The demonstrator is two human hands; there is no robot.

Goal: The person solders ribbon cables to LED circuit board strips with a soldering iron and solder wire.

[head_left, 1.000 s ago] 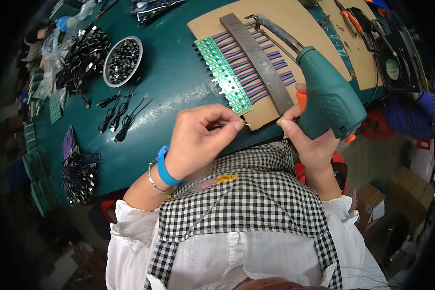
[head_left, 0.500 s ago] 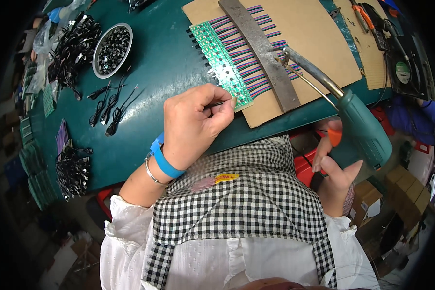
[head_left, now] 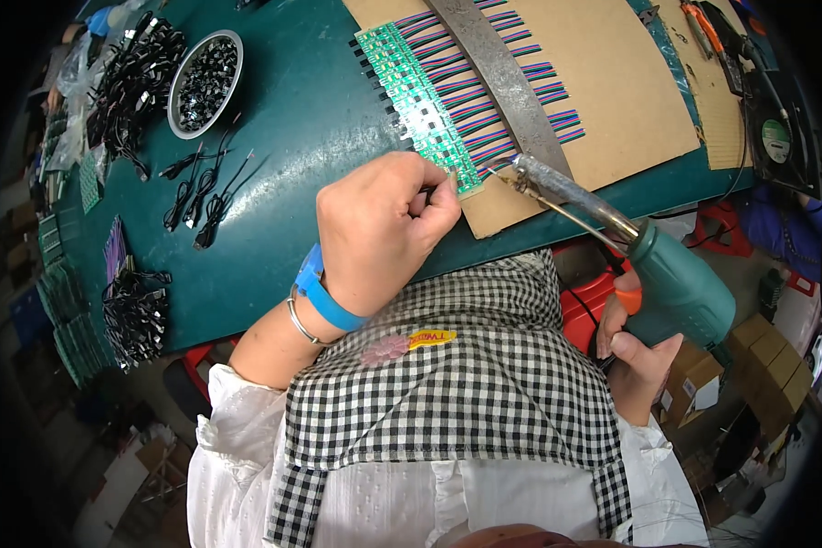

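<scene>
The left hand [head_left: 379, 219] pinches a dark piece [head_left: 426, 192], mostly hidden, at the near end of the green circuit board strip [head_left: 418, 108] on the tabletop [head_left: 283, 119]; the right hand's [head_left: 639, 363] grip wraps a green soldering gun [head_left: 683, 285], tip near that end

Soldering gun [head_left: 680, 285] tip lowered to the near corner of a green circuit board [head_left: 409, 91], beside the left hand [head_left: 379, 215].
A second ago the tip was above the far end of the metal bar [head_left: 502, 71]; now it hangs between bar and corner. The right hand [head_left: 637, 354], then close to the left, is well apart, rightward. The left fingertips, previously just off the corner, are now at it.
</scene>
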